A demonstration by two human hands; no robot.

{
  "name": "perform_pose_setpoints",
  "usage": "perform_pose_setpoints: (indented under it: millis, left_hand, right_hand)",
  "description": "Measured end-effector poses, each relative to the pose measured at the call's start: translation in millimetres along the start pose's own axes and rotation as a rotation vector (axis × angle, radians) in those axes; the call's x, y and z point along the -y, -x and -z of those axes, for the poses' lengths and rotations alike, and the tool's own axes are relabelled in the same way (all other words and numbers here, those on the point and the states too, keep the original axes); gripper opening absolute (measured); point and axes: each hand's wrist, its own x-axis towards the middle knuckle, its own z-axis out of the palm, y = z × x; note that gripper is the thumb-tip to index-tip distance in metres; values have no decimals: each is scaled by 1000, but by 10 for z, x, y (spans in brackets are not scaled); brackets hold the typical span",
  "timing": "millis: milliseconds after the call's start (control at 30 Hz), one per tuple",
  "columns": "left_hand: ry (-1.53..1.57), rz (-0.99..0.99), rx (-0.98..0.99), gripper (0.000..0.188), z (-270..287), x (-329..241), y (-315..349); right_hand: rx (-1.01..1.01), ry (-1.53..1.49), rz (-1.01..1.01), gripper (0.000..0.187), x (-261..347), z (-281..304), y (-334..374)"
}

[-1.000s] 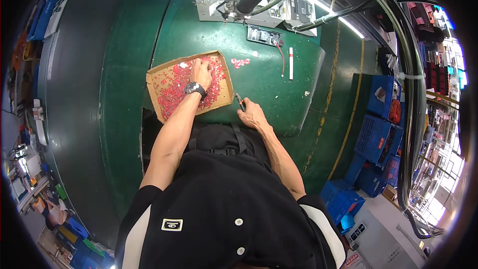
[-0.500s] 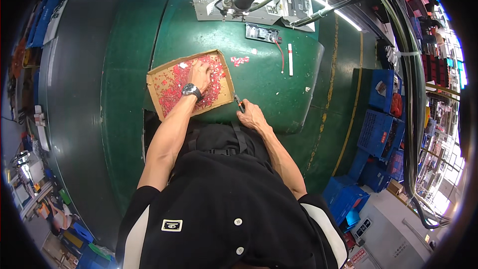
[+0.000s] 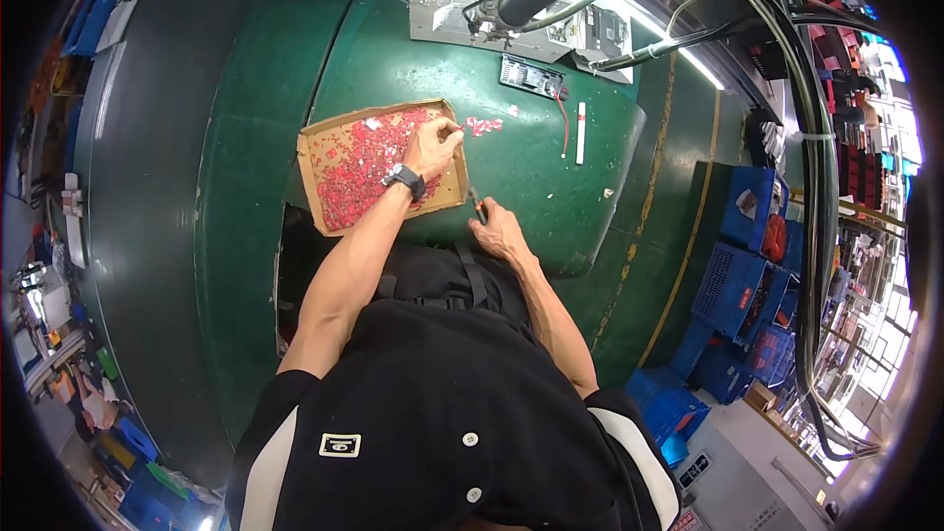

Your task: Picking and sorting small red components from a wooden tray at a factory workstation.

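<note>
I see the left hand (image 3: 433, 147) arched over the cardboard box (image 3: 451, 184), pinched nearly closed, its hold unclear; the right hand (image 3: 500, 233) curls around pliers (image 3: 481, 211).

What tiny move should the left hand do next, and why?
Maybe shift the left hand right to the red pieces on the green table: its pinched fingertips are near them at the edge of the cardboard box, while the right hand holds a tool.
</note>
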Motion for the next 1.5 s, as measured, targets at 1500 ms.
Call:
perform_pose_setpoints:
  millis: [1500]
  left_hand:
    - [86,125,72,37,-222,-89,164]
  right_hand:
    - [25,164,-142,41,-37,146,54]
